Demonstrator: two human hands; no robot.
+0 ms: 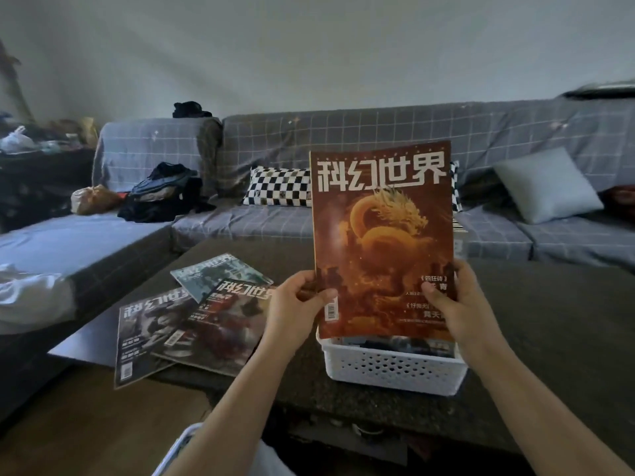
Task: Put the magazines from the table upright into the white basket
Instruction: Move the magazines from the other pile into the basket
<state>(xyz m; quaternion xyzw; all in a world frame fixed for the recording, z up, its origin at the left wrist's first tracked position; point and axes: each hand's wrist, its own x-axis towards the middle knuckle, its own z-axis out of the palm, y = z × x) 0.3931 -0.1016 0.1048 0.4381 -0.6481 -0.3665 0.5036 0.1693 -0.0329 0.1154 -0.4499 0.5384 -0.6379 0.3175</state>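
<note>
Both hands, left hand and right hand, grip the dragon-cover magazine upright over the white basket; three magazines lie left of the basket.

A home living room: covered sofa (checkered cushion), low table.
</note>
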